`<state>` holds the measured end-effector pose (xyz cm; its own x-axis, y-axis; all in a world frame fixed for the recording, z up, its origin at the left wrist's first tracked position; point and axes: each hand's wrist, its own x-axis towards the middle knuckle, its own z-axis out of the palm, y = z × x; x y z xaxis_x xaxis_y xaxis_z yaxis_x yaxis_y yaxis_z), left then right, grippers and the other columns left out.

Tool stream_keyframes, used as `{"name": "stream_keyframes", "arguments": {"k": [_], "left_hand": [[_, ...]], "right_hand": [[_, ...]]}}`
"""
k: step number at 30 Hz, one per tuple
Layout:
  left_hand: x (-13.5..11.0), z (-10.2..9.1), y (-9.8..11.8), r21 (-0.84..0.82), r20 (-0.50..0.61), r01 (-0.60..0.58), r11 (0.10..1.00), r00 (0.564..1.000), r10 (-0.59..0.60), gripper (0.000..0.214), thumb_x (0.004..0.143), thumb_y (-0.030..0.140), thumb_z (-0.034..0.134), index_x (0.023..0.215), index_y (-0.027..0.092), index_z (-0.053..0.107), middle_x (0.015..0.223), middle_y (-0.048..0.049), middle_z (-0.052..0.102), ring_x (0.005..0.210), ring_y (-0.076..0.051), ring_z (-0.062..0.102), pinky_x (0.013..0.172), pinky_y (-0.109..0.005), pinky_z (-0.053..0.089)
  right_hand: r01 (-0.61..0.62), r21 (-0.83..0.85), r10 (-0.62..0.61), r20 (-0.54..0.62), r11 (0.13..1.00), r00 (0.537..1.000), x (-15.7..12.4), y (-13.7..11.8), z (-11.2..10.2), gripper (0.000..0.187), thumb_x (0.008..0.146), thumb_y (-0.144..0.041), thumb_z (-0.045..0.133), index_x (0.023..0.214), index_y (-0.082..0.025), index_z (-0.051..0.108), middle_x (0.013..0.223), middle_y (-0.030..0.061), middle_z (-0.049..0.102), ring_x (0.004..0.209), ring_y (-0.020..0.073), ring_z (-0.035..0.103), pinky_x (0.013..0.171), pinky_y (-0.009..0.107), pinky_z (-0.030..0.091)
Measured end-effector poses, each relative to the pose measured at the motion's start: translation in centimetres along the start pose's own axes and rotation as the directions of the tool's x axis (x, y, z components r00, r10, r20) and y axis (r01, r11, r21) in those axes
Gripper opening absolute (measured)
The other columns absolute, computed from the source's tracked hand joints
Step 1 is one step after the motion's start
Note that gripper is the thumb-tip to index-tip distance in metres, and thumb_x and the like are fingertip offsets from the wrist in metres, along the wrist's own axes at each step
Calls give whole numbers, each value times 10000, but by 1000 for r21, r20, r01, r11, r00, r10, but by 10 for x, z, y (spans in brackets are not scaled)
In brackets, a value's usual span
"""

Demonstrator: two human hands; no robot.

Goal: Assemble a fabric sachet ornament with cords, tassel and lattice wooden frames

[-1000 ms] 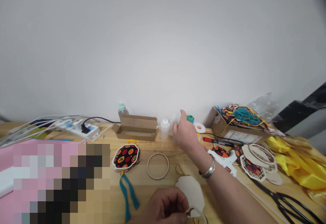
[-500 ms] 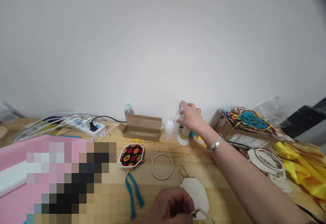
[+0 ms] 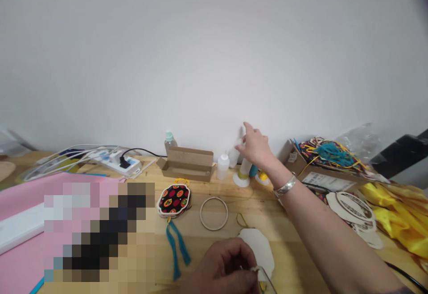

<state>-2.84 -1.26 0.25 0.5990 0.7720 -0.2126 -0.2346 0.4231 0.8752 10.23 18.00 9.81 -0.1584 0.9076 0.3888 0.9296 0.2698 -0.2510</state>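
My right hand point(image 3: 256, 147), a silver bangle at its wrist, is stretched out toward the wall. Its thumb and fingers are at a tilted whitish plastic bottle point(image 3: 234, 157), which appears to be raised in its grip; the hand partly hides it. In the foreground, my left hand point(image 3: 230, 267) is closed, pinching a thin pale curved piece point(image 3: 262, 272), mostly hidden by the fingers. Beneath that lies a cream scalloped plaque point(image 3: 257, 245) with a yellow cord loop. A round wooden ring point(image 3: 214, 214) and a patterned pendant point(image 3: 174, 200) with teal tassels lie farther left.
A white squeeze bottle point(image 3: 223, 166) stands beside an open cardboard box point(image 3: 189, 165). Thread spools point(image 3: 241, 179) are below my right forearm. At right are a carton point(image 3: 321, 180) of corded pieces and yellow satin cloth point(image 3: 394, 218). A power strip point(image 3: 115, 162) and pink cloth point(image 3: 63, 182) occupy the left.
My right hand has risen slightly, and the whitish bottle has moved up with it and tilted. My left hand keeps its pinch with little movement. The view has shifted a little.
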Motion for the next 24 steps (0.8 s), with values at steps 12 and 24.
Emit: {"name": "stream_keyframes", "arguments": {"k": [12, 24], "left_hand": [[11, -4, 5, -66, -415, -96, 993, 908, 60, 324, 667, 381, 711, 897, 184, 598, 473, 86, 463, 420, -46, 376, 435, -157, 268], [14, -3, 0, 58, -39, -124, 991, 991, 126, 361, 626, 351, 749, 935, 176, 683, 769, -22, 654, 718, -158, 565, 657, -243, 418]], "right_hand": [[37, 387, -22, -42, 921, 999, -103, -3, -93, 770, 725, -213, 581, 1395, -185, 202, 860, 35, 634, 737, 175, 584, 704, 330, 469], [41, 511, -116, 115, 859, 987, -170, 6, -69, 838, 760, -195, 605, 1412, -272, 83, 987, 16, 628, 841, 148, 572, 751, 307, 498]]}}
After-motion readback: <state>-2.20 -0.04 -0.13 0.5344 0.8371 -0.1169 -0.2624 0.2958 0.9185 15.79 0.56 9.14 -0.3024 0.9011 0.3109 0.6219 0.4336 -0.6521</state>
